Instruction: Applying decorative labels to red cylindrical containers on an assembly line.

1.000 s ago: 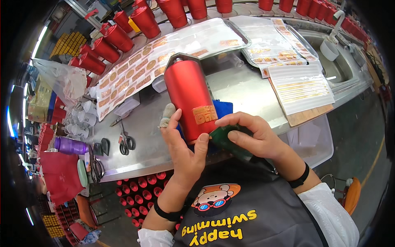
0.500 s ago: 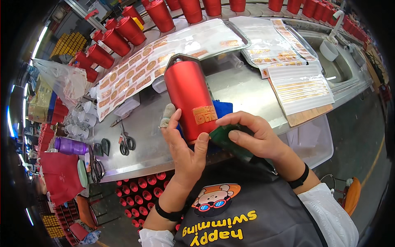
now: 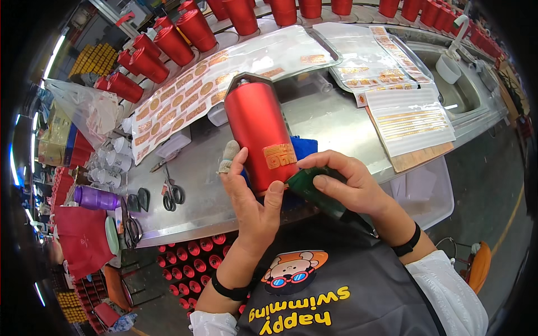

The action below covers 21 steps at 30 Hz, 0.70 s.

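A glossy red metal canister (image 3: 255,120) lies tilted in front of me, its upper end in a dark angular holder (image 3: 246,77). Near its lower end sits a gold patterned decal (image 3: 278,156). My left hand (image 3: 252,204) cups the canister's lower left side, fingers and thumb bent around it; a cloth cover wraps one fingertip. Pinched in my right hand (image 3: 350,185) is a dark green flat scraper (image 3: 314,185), its edge by the canister's lower right side. My right index fingertip touches the decal's right edge. A blue cloth (image 3: 304,147) shows behind the canister.
Gold decal sheets (image 3: 185,98) cover the far side of the steel table (image 3: 207,162). Scissors (image 3: 172,195) lie at left. Red canisters (image 3: 196,29) line a conveyor beyond. A sink (image 3: 457,89) is at far right, a board with gold strips (image 3: 412,123) before it.
The canisters on the conveyor have shifted to the left. My right index finger has moved slightly right and down along the decal's edge. My left hand and the held canister are almost unchanged.
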Each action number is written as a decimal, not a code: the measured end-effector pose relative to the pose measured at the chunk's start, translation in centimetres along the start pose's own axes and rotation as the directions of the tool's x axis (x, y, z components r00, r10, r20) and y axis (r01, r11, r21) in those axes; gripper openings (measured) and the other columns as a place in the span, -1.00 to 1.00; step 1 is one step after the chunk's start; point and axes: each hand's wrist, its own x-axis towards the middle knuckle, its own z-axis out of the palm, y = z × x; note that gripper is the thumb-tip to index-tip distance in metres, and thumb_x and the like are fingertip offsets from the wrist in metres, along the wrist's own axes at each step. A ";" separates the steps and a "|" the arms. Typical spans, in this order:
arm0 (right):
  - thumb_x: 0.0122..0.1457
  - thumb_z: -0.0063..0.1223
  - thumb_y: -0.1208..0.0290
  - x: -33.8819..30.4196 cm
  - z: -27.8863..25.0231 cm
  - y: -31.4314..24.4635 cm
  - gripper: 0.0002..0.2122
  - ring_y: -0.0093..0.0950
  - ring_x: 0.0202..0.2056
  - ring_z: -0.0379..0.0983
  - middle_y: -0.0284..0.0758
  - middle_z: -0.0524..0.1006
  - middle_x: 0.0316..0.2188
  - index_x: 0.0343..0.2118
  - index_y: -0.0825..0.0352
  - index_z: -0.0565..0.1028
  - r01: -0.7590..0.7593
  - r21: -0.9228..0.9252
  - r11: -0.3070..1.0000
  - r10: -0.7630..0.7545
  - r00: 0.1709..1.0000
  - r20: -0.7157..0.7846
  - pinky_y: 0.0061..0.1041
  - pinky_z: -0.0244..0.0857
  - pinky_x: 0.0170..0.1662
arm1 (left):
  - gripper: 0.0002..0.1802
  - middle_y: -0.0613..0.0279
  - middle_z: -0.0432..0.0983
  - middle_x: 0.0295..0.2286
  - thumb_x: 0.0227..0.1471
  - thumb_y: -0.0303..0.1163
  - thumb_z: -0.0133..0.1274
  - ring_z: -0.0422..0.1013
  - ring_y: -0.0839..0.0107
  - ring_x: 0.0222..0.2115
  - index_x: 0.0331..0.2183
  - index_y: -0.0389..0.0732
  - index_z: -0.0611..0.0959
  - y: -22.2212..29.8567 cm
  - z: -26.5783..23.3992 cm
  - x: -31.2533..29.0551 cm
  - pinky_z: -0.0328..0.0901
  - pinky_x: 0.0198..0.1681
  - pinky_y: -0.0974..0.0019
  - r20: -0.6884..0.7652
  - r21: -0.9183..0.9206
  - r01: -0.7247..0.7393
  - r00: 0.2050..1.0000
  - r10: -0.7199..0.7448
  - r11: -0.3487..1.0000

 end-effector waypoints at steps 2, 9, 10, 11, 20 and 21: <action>0.21 -0.07 0.55 0.1 0.0 0.3 -0.71 -0.62 -0.22 0.46 -0.33 0.55 -0.21 0.01 0.38 0.42 0.079 -0.046 0.996 -0.078 0.997 0.012 -0.58 0.36 -0.13 | -0.26 -0.13 0.12 0.09 0.10 -0.17 0.08 0.06 0.07 0.14 0.14 -0.40 0.20 -0.1 -0.1 0.1 -0.10 0.24 0.10 0.007 0.040 -0.016 1.000 0.016 0.999; 0.21 -0.07 0.55 0.1 -0.1 0.3 -0.71 -0.61 -0.18 0.45 -0.32 0.55 -0.21 0.01 0.38 0.42 0.072 -0.078 0.994 -0.072 0.997 -0.003 -0.58 0.35 -0.10 | -0.25 -0.02 0.11 0.10 0.13 -0.12 0.04 0.07 0.18 0.16 0.17 -0.39 0.17 -0.3 0.0 0.0 -0.11 0.26 0.17 0.024 0.142 -0.058 0.998 0.055 0.988; 0.21 -0.07 0.55 0.1 -0.1 0.2 -0.71 -0.61 -0.17 0.45 -0.32 0.55 -0.20 0.01 0.38 0.42 0.076 -0.092 0.993 -0.077 0.997 -0.002 -0.58 0.34 -0.09 | -0.25 -0.02 0.11 0.10 0.13 -0.12 0.04 0.07 0.18 0.16 0.17 -0.39 0.17 -0.5 -0.1 -0.1 -0.11 0.26 0.17 0.024 0.142 -0.057 0.998 0.054 0.988; 0.21 -0.07 0.55 0.1 0.0 0.2 -0.71 -0.60 -0.16 0.45 -0.32 0.55 -0.20 0.01 0.38 0.42 0.081 -0.107 0.991 -0.082 0.997 -0.002 -0.57 0.33 -0.07 | -0.26 -0.01 0.10 0.11 0.14 -0.14 0.03 0.06 0.19 0.16 0.17 -0.39 0.16 -0.8 -0.2 -0.2 -0.11 0.26 0.17 0.020 0.031 -0.042 0.999 0.042 0.999; 0.21 -0.07 0.54 -0.2 -0.6 0.5 -0.71 -0.60 -0.14 0.44 -0.31 0.54 -0.17 0.01 0.38 0.43 0.124 -0.187 0.975 -0.132 0.991 -0.034 -0.57 0.32 -0.05 | -0.32 0.01 0.12 0.11 0.16 -0.23 0.01 0.04 0.24 0.17 0.15 -0.39 0.17 -0.9 -0.8 -0.7 -0.15 0.27 0.19 0.033 -0.048 0.042 0.999 -0.041 0.998; 0.21 -0.07 0.54 -0.2 -0.7 0.5 -0.71 -0.60 -0.14 0.44 -0.31 0.54 -0.17 0.01 0.38 0.43 0.124 -0.187 0.975 -0.133 0.991 -0.034 -0.57 0.32 -0.05 | -0.33 0.02 0.12 0.11 0.15 -0.24 0.01 0.04 0.24 0.17 0.15 -0.39 0.17 -0.8 -0.7 -0.6 -0.15 0.27 0.19 0.034 -0.010 0.026 0.999 -0.025 1.000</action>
